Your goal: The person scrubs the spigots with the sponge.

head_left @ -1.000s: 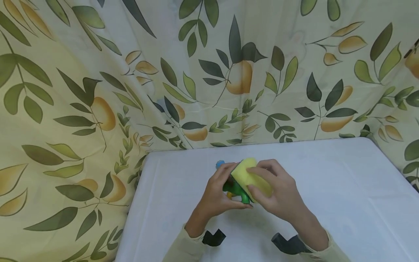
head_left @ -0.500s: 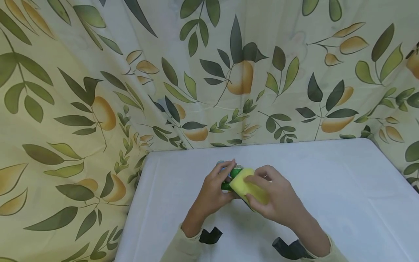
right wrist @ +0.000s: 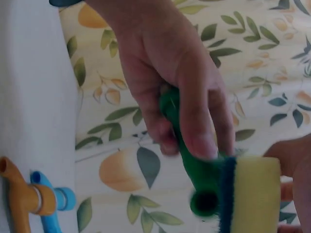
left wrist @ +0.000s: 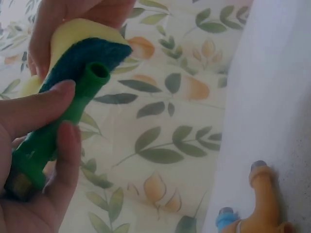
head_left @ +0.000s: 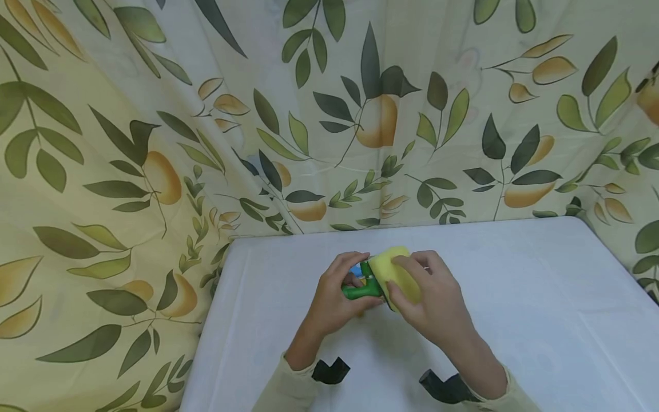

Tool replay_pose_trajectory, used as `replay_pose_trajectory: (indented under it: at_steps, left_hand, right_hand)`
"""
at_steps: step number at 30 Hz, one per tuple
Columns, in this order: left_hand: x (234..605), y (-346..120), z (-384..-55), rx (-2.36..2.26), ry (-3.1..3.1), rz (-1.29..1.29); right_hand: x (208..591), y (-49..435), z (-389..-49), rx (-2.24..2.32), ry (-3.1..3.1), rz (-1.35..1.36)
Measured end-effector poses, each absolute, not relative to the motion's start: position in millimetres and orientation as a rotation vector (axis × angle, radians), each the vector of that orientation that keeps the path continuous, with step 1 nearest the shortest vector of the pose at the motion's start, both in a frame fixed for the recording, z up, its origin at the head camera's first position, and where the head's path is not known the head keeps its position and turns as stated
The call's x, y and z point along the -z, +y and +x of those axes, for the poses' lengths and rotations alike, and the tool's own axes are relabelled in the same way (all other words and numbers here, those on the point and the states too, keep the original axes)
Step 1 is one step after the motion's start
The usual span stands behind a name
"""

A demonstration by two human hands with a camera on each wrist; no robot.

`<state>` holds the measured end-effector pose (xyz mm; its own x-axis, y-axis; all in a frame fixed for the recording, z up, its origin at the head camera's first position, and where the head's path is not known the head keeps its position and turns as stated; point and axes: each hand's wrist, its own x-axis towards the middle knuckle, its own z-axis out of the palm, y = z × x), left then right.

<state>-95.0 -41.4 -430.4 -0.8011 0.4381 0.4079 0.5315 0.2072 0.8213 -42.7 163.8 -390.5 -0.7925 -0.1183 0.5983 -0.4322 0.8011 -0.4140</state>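
Note:
My left hand [head_left: 332, 294] grips a green plastic tap [head_left: 360, 292] around its body, fingers and thumb on either side. One open pipe end of the tap [left wrist: 97, 75] points outward in the left wrist view. In my right hand [head_left: 437, 303] is a yellow sponge [head_left: 396, 277], pinched between thumb and fingers. Its dark green scouring face [left wrist: 82, 60] lies against the tap, and the right wrist view shows the sponge [right wrist: 257, 194] edge-on beside the tap [right wrist: 197, 170]. The left fingers hide part of the tap.
On the white table [head_left: 515, 297] lie an orange tap [right wrist: 18, 199] and a blue tap [right wrist: 63, 198], close together and mostly hidden behind my left hand in the head view. A curtain with leaves and fruit [head_left: 376, 123] hangs behind the table's far edge.
The sponge dips toward me and then rises again along the tap. The green tap has turned in my left hand, so its pipe now lies more sideways.

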Motion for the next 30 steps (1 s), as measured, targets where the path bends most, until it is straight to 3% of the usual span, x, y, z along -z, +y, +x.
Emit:
replay_pose_trajectory:
  at_steps: [15,24,30]
  left_hand:
    - [441.5,-47.1,-106.7,2.179,-2.304,-1.116]
    - [461.6,-64.8,-124.3,2.951,-1.444,-1.732]
    - [467.0,-60.6,-126.3,2.878,-1.523,-1.701]
  right_hand:
    - [398.9,160.4,-48.7,-0.702,-2.367,0.414]
    - [398.3,164.1,-47.5,-0.802,-2.381,0.294]
    - [399.7,157.6,-44.6,-0.883,-2.334,0.281]
